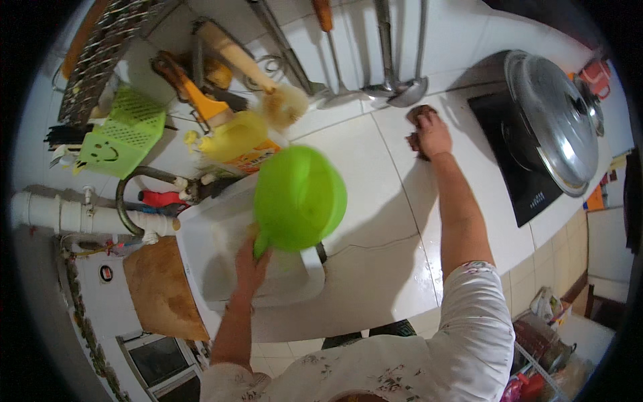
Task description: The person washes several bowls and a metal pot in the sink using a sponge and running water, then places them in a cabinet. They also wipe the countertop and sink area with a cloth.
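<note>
My left hand [251, 266] grips the handle of a green plastic dipper [301, 198], somewhat blurred, over the right side of a white sink [314, 271]. My right hand [434, 135] lies on a crumpled brown cloth [417, 143] on the white tiled counter [351, 145], below the hanging ladles. Between the two hands the counter tiles show a dark joint line, and some wet spots glisten near the front edge.
A large lidded pan [552, 120] stands on a black induction cooktop [522, 201] at the right. Ladles [409, 93] hang at the wall. A brush [284, 105], a yellow bottle [236, 135], a green utensil holder [123, 135] and a curved faucet [123, 201] are at the left.
</note>
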{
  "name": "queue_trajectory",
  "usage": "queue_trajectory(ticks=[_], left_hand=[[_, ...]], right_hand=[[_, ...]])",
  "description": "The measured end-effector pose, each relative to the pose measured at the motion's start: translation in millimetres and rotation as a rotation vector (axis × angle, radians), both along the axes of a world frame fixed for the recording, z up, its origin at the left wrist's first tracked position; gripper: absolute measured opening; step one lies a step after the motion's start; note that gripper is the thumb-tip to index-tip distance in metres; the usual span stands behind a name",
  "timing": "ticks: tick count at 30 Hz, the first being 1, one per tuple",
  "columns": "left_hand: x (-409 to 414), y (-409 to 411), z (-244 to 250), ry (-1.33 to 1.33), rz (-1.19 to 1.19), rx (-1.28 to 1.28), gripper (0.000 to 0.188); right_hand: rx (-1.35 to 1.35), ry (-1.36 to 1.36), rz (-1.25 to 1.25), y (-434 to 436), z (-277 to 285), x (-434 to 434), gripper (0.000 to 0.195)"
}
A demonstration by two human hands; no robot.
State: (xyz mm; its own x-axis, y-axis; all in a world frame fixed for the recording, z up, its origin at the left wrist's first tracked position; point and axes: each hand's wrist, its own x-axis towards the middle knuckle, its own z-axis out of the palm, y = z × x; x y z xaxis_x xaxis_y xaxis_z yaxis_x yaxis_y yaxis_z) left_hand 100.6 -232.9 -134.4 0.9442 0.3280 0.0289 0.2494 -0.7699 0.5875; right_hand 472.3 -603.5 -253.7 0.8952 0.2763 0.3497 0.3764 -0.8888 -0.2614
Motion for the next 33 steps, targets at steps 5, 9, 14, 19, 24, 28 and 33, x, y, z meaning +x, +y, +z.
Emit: queue_trajectory(ticks=[5,9,14,19,24,28,33], left_hand=[[97.9,44.4,-46.6,-0.085,-0.281,0.54,0.036],[136.9,47.2,-39.3,0.039,-0.286,0.431,0.042],[153.2,34.9,-43.6,-0.071,-0.273,0.729,0.055],[102.2,21.9,-20.9,-0.299,-0.3,0.473,0.058],[-14.7,36.5,-12.9,-0.281,-0.309,0.37,0.051],[-103.5,47.2,-23.9,-0.265,-0.287,0.218,0.049],[-177.0,55.1,-21.6,-0.176,-0.205,0.169,0.047]], right_hand=[[-0.018,0.106,-0.083,-126.7,3.8,-73.0,0.044],[0.012,0.144,-0.071,-220.7,13.6,-210.8,0.049],[0.093,0.175,-0.225,-230.7,-1.6,-326.7,0.056],[0.225,0.261,-0.038,-82.1,20.5,-319.7,0.062],[0.021,0.195,0.187,26.8,27.2,-309.4,0.062],[-0.033,0.152,0.378,93.8,18.1,-335.4,0.06],[0.048,0.099,0.552,113.9,17.3,-396.3,0.044]])
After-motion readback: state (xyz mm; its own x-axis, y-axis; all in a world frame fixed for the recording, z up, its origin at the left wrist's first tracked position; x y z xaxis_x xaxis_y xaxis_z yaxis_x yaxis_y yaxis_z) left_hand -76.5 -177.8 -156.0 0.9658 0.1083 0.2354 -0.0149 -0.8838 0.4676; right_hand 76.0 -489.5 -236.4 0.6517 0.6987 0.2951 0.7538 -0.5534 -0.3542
